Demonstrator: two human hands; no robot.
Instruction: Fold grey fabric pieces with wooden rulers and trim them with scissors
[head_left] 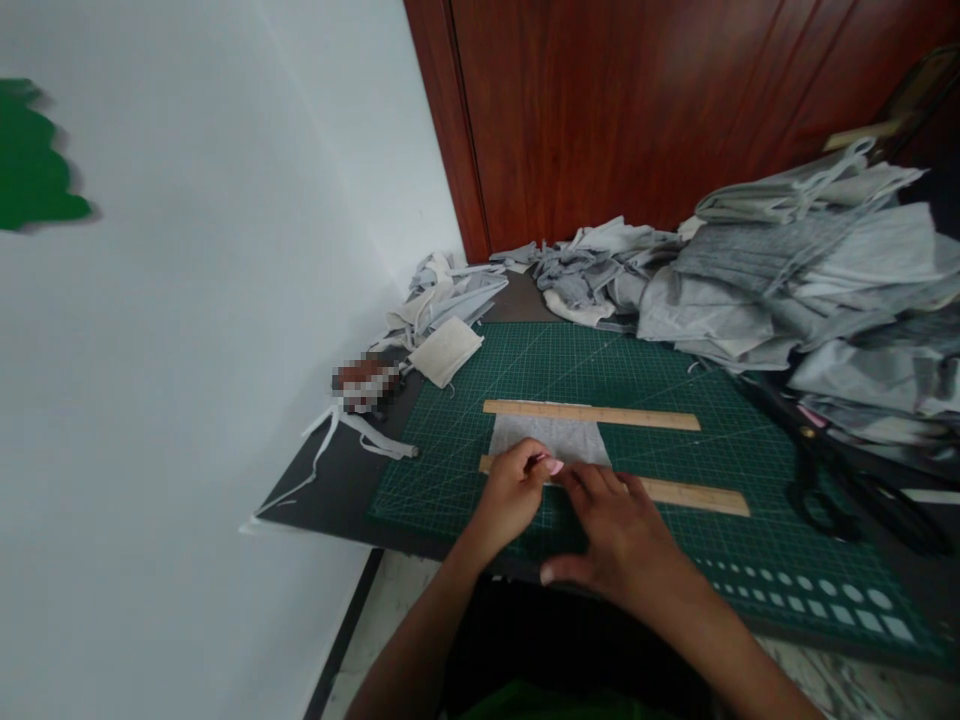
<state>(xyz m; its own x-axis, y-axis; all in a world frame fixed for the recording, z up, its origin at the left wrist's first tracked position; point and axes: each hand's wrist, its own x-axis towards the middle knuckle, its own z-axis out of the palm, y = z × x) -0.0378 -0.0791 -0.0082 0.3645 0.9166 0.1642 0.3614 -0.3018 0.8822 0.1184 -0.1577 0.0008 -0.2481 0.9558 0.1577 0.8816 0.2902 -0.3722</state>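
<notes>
A grey piece of cloth (551, 436) lies flat on the green cutting mat (442, 490). One wooden ruler (637, 415) crosses its far edge, and a second wooden ruler (697, 496) crosses its near edge. My left hand (514, 495) is closed in a pinch on a small flat pink piece that looks like tailor's chalk (553, 466), held at the near ruler. Beside it, my right hand (622, 530) rests with fingers stretched out over the near ruler and the cloth's edge, thumb spread apart. Part of the near ruler is hidden under both hands.
Large black-handled scissors (817, 490) lie at the mat's right side. Folded grey cloths (795, 270) are heaped at the back right. More scraps (442, 300) and a cream cloth pouch (448, 352) lie back left. A white wall (187, 350) borders the left, a wooden door (637, 110) the back.
</notes>
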